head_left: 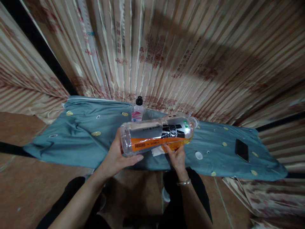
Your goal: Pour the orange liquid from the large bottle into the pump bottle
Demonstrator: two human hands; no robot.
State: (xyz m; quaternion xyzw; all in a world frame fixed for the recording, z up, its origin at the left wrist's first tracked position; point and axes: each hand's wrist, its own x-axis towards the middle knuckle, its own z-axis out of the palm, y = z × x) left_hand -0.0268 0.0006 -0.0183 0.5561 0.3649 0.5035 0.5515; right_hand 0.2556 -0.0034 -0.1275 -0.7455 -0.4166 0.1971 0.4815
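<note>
A large clear plastic bottle (152,135) with a silver, black and orange label lies tilted sideways in front of me. My left hand (116,160) is wrapped round its base end, thumb along the near side. Its uncapped-looking neck points right. Beneath the neck end, my right hand (177,160) closes on an amber see-through thing (175,145), mostly hidden behind the big bottle. A crumpled white piece, paper or cloth (157,151), shows beside my right fingers. Just behind the big bottle stands a small clear bottle (137,114) with a black cap and pink label.
A blue-green patterned cloth (78,136) covers the narrow table. On its right side lie a small white round piece (198,155) and a dark phone (241,150). A pleated curtain (152,57) hangs close behind, with dark frame bars at the sides.
</note>
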